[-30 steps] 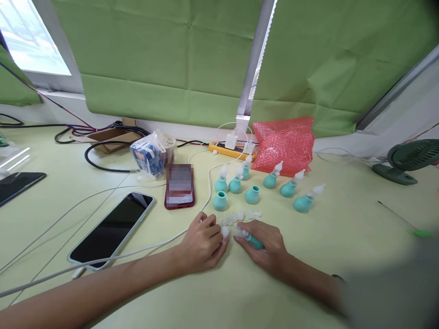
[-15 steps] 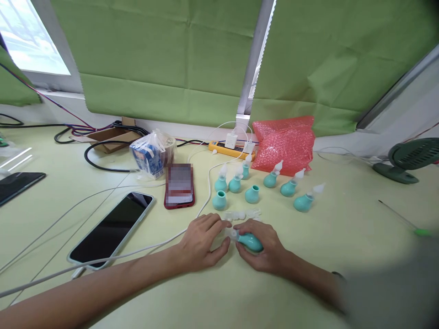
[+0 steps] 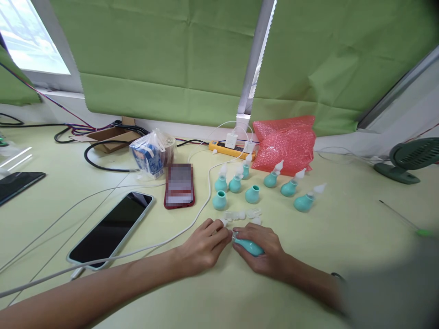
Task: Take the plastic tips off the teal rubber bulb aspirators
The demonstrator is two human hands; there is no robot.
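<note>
My right hand (image 3: 262, 246) is wrapped round a teal squeeze bulb (image 3: 249, 247), which lies on its side low over the table. At the bulb's left end is a clear plastic nozzle (image 3: 234, 236), and the closed fingertips of my left hand (image 3: 207, 244) pinch its outer end, mostly hiding it. A whitish tip (image 3: 224, 222) shows just behind the left fingers; whether they touch it is unclear. Clear plastic parts (image 3: 242, 214) lie just beyond. Two teal bulbs without nozzles, a left one (image 3: 219, 201) and a right one (image 3: 252, 194), stand behind them.
Several bulbs with translucent tips, such as one teal nasal aspirator (image 3: 303, 202), stand farther back. A red bubble-wrap bag (image 3: 284, 146) and a yellow power strip (image 3: 222, 150) are behind. Leftward lie a red-cased phone (image 3: 179, 186), a larger phone (image 3: 111, 228) and a white cable (image 3: 161, 244).
My left fingers have closed together against the clear end of the bulb, and the gap between thumb and fingers is gone. The right hand keeps its grip on the bulb, slightly shifted.
</note>
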